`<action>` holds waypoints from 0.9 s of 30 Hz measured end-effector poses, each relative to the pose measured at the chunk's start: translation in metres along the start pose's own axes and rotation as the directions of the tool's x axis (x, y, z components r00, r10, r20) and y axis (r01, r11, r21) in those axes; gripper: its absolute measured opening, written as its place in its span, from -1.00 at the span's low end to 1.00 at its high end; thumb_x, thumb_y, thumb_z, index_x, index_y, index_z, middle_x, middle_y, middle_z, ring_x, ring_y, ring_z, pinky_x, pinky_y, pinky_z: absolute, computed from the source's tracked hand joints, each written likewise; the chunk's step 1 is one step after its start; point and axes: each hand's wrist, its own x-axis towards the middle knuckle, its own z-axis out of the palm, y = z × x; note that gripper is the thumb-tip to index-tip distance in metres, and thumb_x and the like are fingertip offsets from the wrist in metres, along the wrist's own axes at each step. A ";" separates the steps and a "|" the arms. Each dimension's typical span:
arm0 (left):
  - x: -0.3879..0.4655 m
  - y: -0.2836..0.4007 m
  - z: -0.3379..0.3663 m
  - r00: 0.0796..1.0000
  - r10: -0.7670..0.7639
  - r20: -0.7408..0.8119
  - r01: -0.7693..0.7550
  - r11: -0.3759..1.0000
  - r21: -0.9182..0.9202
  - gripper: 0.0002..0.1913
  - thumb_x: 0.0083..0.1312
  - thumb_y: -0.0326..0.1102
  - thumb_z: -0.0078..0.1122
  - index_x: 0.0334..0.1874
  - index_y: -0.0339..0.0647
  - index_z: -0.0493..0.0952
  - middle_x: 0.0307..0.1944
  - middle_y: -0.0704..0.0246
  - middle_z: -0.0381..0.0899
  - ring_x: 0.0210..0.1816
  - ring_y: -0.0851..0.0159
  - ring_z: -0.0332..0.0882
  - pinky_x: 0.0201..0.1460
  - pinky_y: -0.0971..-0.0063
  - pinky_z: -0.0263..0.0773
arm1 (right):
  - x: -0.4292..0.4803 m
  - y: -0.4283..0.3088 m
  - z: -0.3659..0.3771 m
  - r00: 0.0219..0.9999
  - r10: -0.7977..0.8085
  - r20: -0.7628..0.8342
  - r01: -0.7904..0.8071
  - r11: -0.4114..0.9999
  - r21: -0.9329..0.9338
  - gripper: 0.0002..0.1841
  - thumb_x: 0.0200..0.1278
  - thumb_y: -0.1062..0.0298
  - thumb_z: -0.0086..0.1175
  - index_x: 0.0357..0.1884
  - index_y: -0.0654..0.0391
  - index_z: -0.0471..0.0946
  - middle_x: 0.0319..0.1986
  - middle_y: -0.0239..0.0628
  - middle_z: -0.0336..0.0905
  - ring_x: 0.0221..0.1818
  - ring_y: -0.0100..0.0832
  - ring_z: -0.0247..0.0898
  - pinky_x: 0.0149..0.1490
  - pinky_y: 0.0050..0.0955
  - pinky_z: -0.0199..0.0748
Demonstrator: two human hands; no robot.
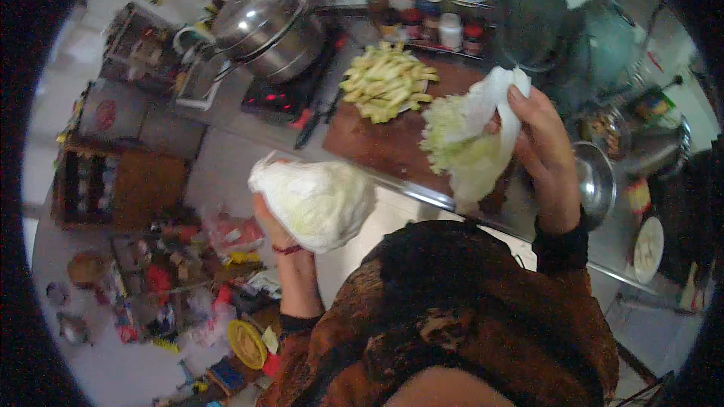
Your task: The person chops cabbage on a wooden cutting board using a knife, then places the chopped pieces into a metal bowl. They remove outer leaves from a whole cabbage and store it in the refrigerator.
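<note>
A pale head of napa cabbage rests in my left hand, held out in front of the counter's metal edge. The fingers behind the head are mostly hidden by it. In my right hand, over the right part of the brown cutting board, are loose cabbage leaves. My thumb presses on their thick white stems, and the frilly yellow-green ends point left. A heap of cut yellowish vegetable sticks covers a plate at the back of the board.
A lidded steel pot stands at the back left, above a cooker panel with lit red marks. A knife lies beside the board's left edge. At right are a steel bowl and a white plate. Spice jars line the back.
</note>
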 end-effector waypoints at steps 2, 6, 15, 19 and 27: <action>-0.004 0.003 -0.003 0.999 -0.013 0.049 0.015 0.999 -0.029 -0.33 0.22 0.25 -0.21 0.13 -0.21 0.33 0.03 0.11 0.45 0.05 0.02 0.43 0.14 0.09 0.35 | -0.003 -0.008 -0.009 0.999 -0.026 -0.045 0.025 1.000 -0.007 -0.65 0.28 0.21 0.04 -0.02 0.24 0.44 -0.20 -0.28 0.54 -0.23 -0.50 0.46 -0.09 -0.50 0.42; -0.014 0.009 -0.018 0.996 0.017 0.082 -0.015 1.000 -0.022 -0.34 0.27 0.24 -0.31 0.18 -0.17 0.32 0.06 0.23 0.44 0.10 0.05 0.40 0.18 0.07 0.31 | -0.007 -0.017 -0.030 0.984 -0.079 -0.159 0.037 0.967 -0.253 -0.69 0.18 0.26 0.16 -0.10 0.24 0.52 -0.28 -0.33 0.59 -0.25 -0.49 0.50 -0.09 -0.49 0.44; -0.020 0.008 -0.032 0.960 0.081 -0.267 -0.068 0.996 0.059 -0.37 0.26 0.22 -0.22 0.15 -0.18 0.33 0.06 0.22 0.42 0.09 0.05 0.40 0.14 0.09 0.36 | -0.004 -0.001 -0.036 0.917 -0.202 -0.343 0.133 0.967 -0.216 -0.66 0.17 0.40 0.15 -0.02 0.25 0.42 -0.21 -0.22 0.58 -0.25 -0.42 0.53 -0.15 -0.44 0.52; -0.021 0.005 -0.026 0.951 0.081 -0.298 -0.088 0.996 -0.011 -0.41 0.31 0.19 -0.30 0.19 -0.11 0.32 0.10 0.24 0.41 0.10 0.04 0.39 0.15 0.04 0.34 | 0.007 0.011 -0.051 0.919 -0.206 -0.336 0.258 0.959 0.118 -0.66 0.24 0.48 0.02 0.05 0.27 0.31 -0.10 -0.11 0.51 -0.08 -0.29 0.49 0.03 -0.34 0.49; -0.014 0.007 -0.006 0.882 0.016 -0.471 -0.015 1.000 0.005 -0.41 0.32 0.19 -0.34 0.25 -0.01 0.27 0.16 0.25 0.37 0.13 0.02 0.37 0.15 0.07 0.35 | 0.036 0.092 -0.139 0.761 -0.068 -0.645 0.084 0.996 -0.006 -0.63 0.25 0.51 -0.05 0.11 0.19 0.28 -0.09 -0.16 0.46 -0.04 -0.26 0.43 0.02 -0.21 0.46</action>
